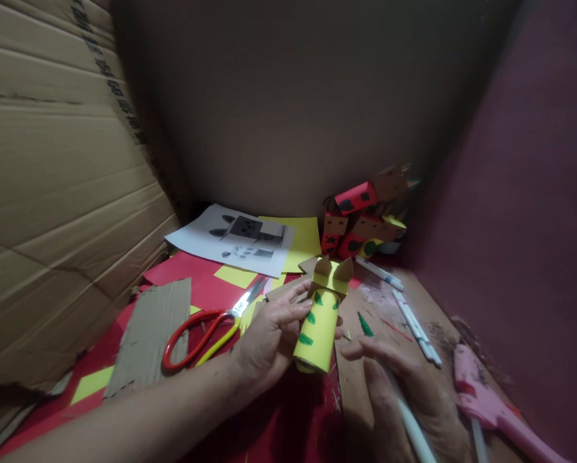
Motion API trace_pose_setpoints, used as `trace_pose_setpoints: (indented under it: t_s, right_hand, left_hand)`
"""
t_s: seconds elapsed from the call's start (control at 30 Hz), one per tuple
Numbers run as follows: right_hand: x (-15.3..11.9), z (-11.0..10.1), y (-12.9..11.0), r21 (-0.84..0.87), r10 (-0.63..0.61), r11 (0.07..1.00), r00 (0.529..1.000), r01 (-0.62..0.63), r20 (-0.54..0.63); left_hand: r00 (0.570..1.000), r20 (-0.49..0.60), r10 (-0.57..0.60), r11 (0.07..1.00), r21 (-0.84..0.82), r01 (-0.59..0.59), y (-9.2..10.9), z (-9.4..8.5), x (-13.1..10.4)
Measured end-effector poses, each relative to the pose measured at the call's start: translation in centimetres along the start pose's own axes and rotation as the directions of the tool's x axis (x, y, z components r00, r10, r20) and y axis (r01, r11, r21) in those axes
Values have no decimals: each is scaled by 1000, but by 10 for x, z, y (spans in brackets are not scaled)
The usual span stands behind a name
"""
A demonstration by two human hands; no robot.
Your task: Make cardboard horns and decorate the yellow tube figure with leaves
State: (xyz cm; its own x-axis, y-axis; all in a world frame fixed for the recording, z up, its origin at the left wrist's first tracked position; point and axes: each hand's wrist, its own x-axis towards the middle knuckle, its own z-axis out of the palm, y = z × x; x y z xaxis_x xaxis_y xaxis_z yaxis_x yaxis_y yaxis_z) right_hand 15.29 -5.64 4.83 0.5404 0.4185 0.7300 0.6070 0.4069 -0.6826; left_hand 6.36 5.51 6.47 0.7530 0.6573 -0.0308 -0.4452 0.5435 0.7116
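Observation:
My left hand (pixel 269 334) is closed around a yellow paper tube (pixel 317 334), tilted with its upper end away from me. Green leaf-like marks dot its side, and a cardboard piece with two pointed ears (pixel 333 272) and a yellow strip tops it. My right hand (pixel 404 386), lower right, grips a marker (pixel 410 421) with a pale barrel. The green tip (pixel 365 323) points up toward the tube, apart from it; my fingers hide part of the barrel. Beside my left wrist lie red-handled scissors (pixel 192 341), partly over a cardboard piece (pixel 150 331).
A printed sheet (pixel 240 238) and yellow paper (pixel 307 235) lie at the back. Several red and yellow cardboard figures (pixel 356 225) are piled back right. White markers (pixel 416 328) and a pink glue gun (pixel 485 402) lie right. A tall cardboard wall (pixel 51 161) stands left.

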Motion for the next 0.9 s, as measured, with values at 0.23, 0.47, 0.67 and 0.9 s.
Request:
trace_pose_setpoints:
  t_s: [0.23, 0.47, 0.67, 0.9]
  right_hand:
    - [7, -4, 1, 0, 200, 979, 974, -201, -107]
    - [15, -14, 34, 358, 225, 913, 974, -196, -40]
    - [13, -14, 23, 446, 296, 850, 955, -279, 32]
    - [11, -6, 11, 470, 447, 795, 894, -383, -28]
  left_hand:
    - [986, 163, -27, 999, -22, 31, 0, -6, 0]
    - [951, 305, -43, 999, 17, 39, 6, -14, 0]
    - [943, 324, -69, 994, 107, 36, 10, -15, -4]
    - [920, 387, -53, 992, 127, 4, 8, -14, -4]
